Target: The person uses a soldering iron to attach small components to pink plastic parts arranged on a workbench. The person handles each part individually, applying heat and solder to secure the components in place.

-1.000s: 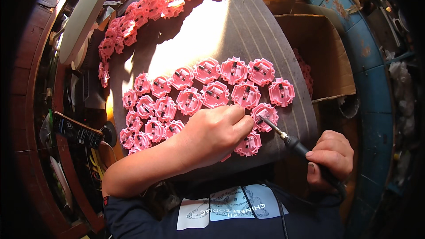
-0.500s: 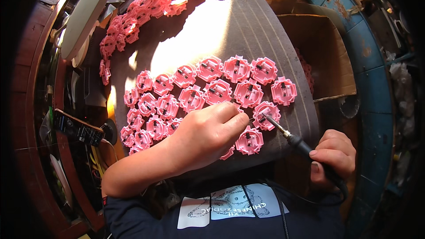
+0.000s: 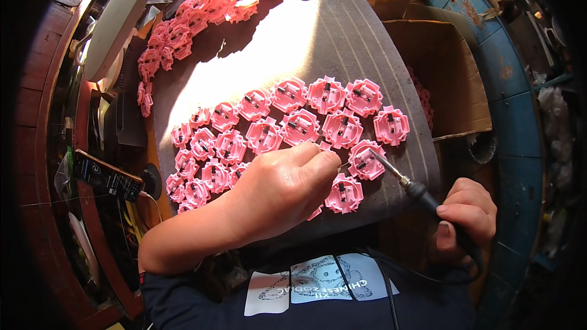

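My right hand (image 3: 468,217) grips a soldering iron (image 3: 422,195) by its black handle. The iron's metal tip reaches the upper right part of a pink round plastic housing (image 3: 362,168) with small dark parts inside. On the left of that housing, my left hand (image 3: 299,177) is closed in a pinch, and a short end of thin solder wire (image 3: 345,164) shows past its fingers. Another pink housing (image 3: 343,194) lies just below, near the table edge. My left hand and forearm hide some of the housings in the lower rows.
Rows of similar pink housings (image 3: 302,127) cover the front of the grey striped table (image 3: 361,36). More are heaped along its far left edge (image 3: 195,15). A cardboard box (image 3: 458,79) stands right of the table. At left are a phone (image 3: 109,174) and a shelf.
The iron and my right hand have shifted slightly right, and the tip has moved up and right on the housing. My left hand has moved slightly left and down.
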Demonstrator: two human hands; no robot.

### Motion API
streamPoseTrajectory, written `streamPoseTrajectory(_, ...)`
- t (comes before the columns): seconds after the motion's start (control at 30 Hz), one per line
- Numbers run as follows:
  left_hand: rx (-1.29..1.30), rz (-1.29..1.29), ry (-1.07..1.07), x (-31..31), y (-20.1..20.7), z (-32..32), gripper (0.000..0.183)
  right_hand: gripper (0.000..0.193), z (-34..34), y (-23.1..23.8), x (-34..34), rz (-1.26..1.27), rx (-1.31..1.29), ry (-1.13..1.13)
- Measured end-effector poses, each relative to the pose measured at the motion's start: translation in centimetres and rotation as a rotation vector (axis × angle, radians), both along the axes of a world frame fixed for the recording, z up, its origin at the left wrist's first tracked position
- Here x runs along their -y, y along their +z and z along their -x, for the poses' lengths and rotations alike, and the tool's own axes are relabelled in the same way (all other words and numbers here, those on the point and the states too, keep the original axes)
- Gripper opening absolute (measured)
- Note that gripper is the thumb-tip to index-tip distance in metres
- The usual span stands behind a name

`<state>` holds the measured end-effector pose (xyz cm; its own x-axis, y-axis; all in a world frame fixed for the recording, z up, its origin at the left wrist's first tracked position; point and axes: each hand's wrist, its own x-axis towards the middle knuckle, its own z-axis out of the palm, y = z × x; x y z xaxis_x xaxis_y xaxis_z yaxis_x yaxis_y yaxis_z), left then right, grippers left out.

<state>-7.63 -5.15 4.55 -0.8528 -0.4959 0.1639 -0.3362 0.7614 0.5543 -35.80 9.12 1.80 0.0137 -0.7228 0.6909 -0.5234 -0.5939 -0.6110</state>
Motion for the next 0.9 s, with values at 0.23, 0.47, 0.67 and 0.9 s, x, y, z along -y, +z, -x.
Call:
streamPoseTrajectory(0.23,-0.192,0.039,-0.05,0.8,0.3,2.4,0.019,0.02,0.7,-0.1,-0.9,0.045,0.046,-0.202)
streamPoseTrajectory(0.47,-0.2,0.135,-0.127,1.7,-0.9,6.3,0.017,0.021,1.5,-0.7,-1.5,0.011,0.063,-0.261)
streamPoseTrajectory(0.67,-0.135,0.199,-0.146,2.1,-2.3,7.1,0.016,0.021,2.3,-0.8,-1.2,-0.05,0.053,-0.188)
streamPoseTrajectory(0.9,-0.135,0.207,-0.141,2.2,-2.6,7.4,0.016,0.021,2.7,-1.2,-1.0,-0.06,0.043,-0.177)
